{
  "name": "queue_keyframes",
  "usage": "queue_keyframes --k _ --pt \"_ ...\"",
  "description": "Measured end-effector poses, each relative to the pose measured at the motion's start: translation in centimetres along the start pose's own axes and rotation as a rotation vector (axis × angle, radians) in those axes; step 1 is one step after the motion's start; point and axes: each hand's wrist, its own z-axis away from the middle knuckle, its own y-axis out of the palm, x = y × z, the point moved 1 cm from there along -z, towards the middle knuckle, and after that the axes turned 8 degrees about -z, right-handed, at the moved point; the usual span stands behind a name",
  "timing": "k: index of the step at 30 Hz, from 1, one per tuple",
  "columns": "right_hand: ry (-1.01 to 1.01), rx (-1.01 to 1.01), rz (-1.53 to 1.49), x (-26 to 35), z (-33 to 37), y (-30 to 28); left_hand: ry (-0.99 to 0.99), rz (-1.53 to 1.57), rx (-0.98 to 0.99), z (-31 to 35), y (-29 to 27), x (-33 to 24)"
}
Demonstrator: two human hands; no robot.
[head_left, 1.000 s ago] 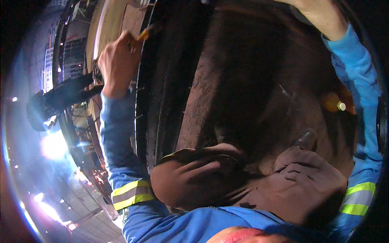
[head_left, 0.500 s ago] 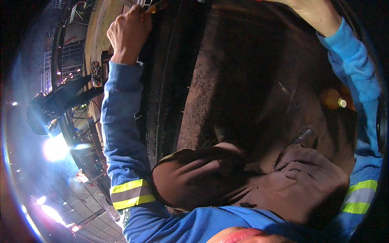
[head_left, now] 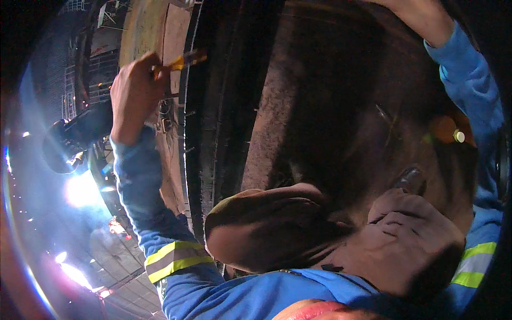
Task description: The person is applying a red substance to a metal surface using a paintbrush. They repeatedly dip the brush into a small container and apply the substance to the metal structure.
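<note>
My left hand [head_left: 136,98] is closed around what looks like a small paintbrush [head_left: 180,62] with an orange-yellow handle. The brush's dark end points right, over the edge of a long dark beam [head_left: 205,138]. At the top edge, to the right, my right hand [head_left: 402,13] is partly visible. Its fingers lie outside the picture, so what it holds or touches is hidden. Both of my arms are stretched forward in blue sleeves with reflective bands.
A person in dark clothing [head_left: 61,146] is at the left, near a glaring welding light [head_left: 82,189] with sparks. My bent knees [head_left: 266,218] are close to the beam. An amber container with a pale cap [head_left: 458,136] stands on the dark ground at the right.
My left hand has drawn back toward me and left, bringing the brush fully into view. My right hand has shifted slightly up and out, and a red bit near its fingers is gone from view.
</note>
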Motion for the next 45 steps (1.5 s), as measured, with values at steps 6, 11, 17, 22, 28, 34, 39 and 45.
queue_keyframes --k 6,11,17,22,28,34,39,45 --pt "0.027 0.119 -0.244 -2.2 0.0 0.6 0.022 0.094 -0.103 0.4 0.6 1.1" --pt "0.051 0.137 -0.263 -0.7 -0.1 1.1 -0.003 0.139 -0.366 -0.3 1.5 0.6" --pt "0.058 0.089 -0.019 0.7 1.0 0.9 0.01 0.015 -0.027 4.7 0.6 0.6" --pt "0.238 0.156 -0.205 0.0 0.1 2.4 0.064 0.024 -0.04 4.6 1.5 0.0" --pt "0.336 0.157 -0.241 0.0 1.3 3.6 0.052 0.029 -0.306 0.6 2.8 -1.8" --pt "0.277 0.22 -0.195 -2.0 3.1 4.3 0.034 -0.042 -0.049 5.7 2.8 -0.6" --pt "0.224 0.269 -0.203 -2.1 4.5 6.0 -0.117 0.683 -0.122 8.8 -1.7 2.0" --pt "0.132 0.327 -0.306 -1.0 4.3 7.7 0.403 0.643 -0.393 6.8 -4.0 -1.5"
